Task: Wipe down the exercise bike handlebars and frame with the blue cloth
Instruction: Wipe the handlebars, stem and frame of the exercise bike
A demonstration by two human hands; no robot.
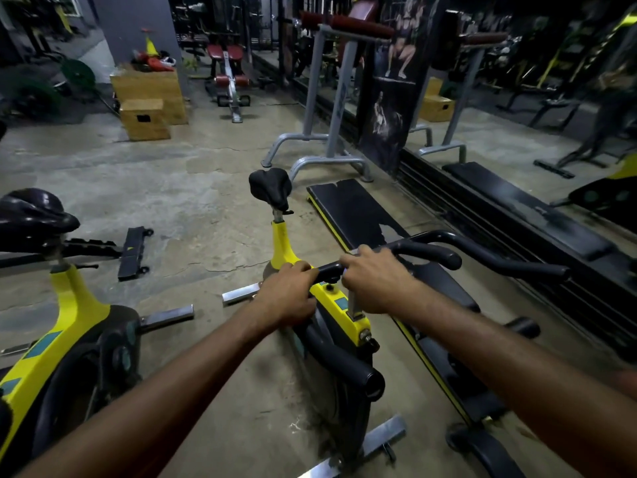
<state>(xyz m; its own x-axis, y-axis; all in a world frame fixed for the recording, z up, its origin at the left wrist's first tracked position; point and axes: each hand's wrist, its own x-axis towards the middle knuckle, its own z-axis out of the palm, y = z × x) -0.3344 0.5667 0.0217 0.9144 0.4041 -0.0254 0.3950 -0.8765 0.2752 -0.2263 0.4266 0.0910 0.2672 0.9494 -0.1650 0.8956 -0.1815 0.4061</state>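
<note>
Head: curved black handlebars [427, 252], yellow frame [285, 250]

Single head-worn wide-angle view, looking forward and down from close above the handlebars [431, 252] of the exercise bike [327, 298]; gym floor [206, 201] beyond.

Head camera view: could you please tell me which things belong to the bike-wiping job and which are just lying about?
Job: handlebars, gripped by left hand and right hand; yellow frame. The blue cloth is not clearly visible.
Lying about: second bike on the left, black bench, wooden boxes, grey stand.
</note>
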